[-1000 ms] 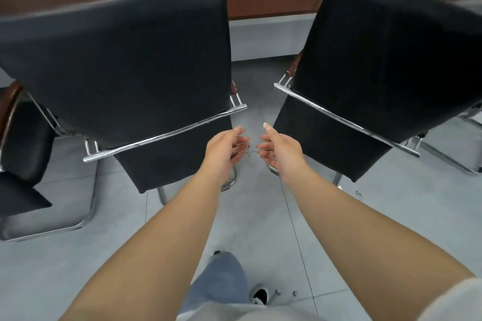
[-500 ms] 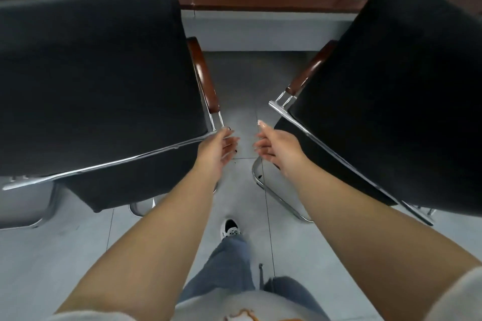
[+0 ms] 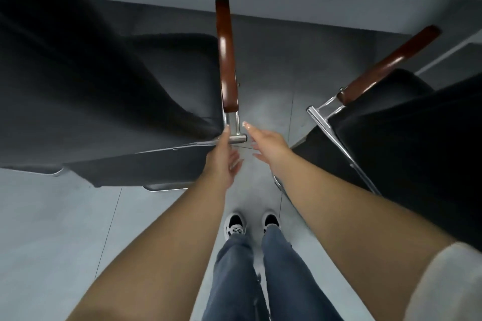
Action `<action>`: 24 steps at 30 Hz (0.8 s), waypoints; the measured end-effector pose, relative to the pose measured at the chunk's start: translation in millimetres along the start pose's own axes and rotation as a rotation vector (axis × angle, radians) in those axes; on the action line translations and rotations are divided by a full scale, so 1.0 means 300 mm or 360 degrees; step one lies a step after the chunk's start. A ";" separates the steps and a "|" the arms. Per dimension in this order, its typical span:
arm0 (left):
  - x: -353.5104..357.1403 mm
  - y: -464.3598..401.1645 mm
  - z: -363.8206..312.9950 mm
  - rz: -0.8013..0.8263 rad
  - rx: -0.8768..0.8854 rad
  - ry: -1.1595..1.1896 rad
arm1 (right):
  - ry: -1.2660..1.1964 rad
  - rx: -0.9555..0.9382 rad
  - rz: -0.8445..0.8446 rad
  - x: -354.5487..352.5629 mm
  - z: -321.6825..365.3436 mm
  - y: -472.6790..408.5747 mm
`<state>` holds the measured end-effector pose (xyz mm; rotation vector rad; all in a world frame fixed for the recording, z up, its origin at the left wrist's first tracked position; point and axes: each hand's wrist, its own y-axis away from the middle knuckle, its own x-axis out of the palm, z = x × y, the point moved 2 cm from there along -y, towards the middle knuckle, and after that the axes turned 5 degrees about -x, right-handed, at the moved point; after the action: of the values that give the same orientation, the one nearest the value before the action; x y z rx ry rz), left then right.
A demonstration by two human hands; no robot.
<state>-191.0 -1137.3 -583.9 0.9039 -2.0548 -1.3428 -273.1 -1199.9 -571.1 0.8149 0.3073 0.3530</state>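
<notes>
The left chair [image 3: 104, 86] stands ahead and to the left of the person, its black back towards them. The part within reach is the chrome rail [image 3: 238, 139], which crosses the back of the seat and ends in a short stub right in front of the hands. The left hand [image 3: 223, 157] is the nearer of the two. Its thumb lies up against the rail close to that stub, and the other fingers hang loose and slightly spread beneath, not wrapped round anything. The right hand [image 3: 268, 142] hovers just beside the stub on its far side, flat and open, with its forefinger aimed at the upright post under the wooden armrest [image 3: 226, 55]; it does not touch the metal, as far as can be told. The rail's long axis runs off to the left across the view, while the armrest points straight away from the person (so a pull on this corner would likely swing the chair rather than slide it squarely). The right chair [image 3: 407, 143] is well apart on the other side, out of both hands' reach, and the person's shoes [image 3: 234, 227] are planted on the grey floor [image 3: 65, 216] between the two chairs.
</notes>
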 end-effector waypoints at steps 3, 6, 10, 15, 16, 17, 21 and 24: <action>0.021 -0.072 -0.004 -0.0002 0.0002 0.0121 | 0.0014 0.0074 0.0070 0.012 -0.023 -0.072; 0.042 -0.115 -0.005 0.0019 0.0005 0.0371 | -0.0038 0.0106 0.0141 0.017 -0.041 -0.119; 0.041 -0.148 0.025 0.0113 0.0033 0.0513 | -0.0054 0.0108 0.0191 0.034 -0.074 -0.159; 0.007 -0.155 0.029 0.0130 0.0028 0.0486 | -0.0089 0.0074 0.0162 0.057 -0.098 -0.156; 0.000 -0.147 0.025 0.0130 0.0033 0.0487 | -0.0114 0.0082 0.0169 0.062 -0.099 -0.150; -0.008 -0.141 0.025 0.0135 0.0046 0.0472 | -0.0125 0.0094 0.0179 0.065 -0.101 -0.143; -0.071 -0.122 0.046 0.0116 0.0042 0.0340 | -0.0089 0.0133 0.0241 0.092 -0.121 -0.083; -0.129 -0.110 0.062 0.0085 0.0013 0.0266 | -0.0072 0.0143 0.0206 0.132 -0.152 -0.033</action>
<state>-171.4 -1106.4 -623.9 0.9258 -1.9444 -1.1902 -253.9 -1160.1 -613.3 0.9321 0.2302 0.4436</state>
